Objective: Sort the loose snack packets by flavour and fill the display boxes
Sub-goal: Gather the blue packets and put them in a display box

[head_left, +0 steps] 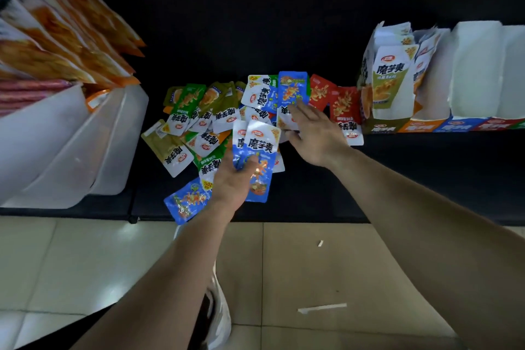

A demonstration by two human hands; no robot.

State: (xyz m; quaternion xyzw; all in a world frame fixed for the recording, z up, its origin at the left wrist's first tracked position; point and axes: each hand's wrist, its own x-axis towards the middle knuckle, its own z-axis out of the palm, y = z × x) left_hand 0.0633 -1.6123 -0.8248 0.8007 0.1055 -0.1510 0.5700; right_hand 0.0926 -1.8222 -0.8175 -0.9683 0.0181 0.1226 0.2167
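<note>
Two blue packets (260,156) stand fanned in our left hand (231,182), whose fingers and thumb curl round their lower halves, above the near edge of the black shelf (284,23). Our right hand (315,134) reaches farther in with its fingers straight and close together. Its fingertips (297,107) rest on a third blue pouch (292,88) at the far side of the loose pile (204,122), and it grips nothing. We see the pile spread across the middle of the shelf, with green packets (186,105) and olive ones on the left, white-and-blue ones in the middle and red packets (345,105) on the right. A stray packet (187,203), also blue, lies at the near left edge. Right of the pile the display boxes (454,124) stand in a row. The leftmost, an olive box (380,128), holds upright packets, and the others show white inner walls. On the left sit translucent white bins (71,139) with orange bags (71,26) above them. Below us lies a tiled floor (85,264) with paper scraps (322,308).
</note>
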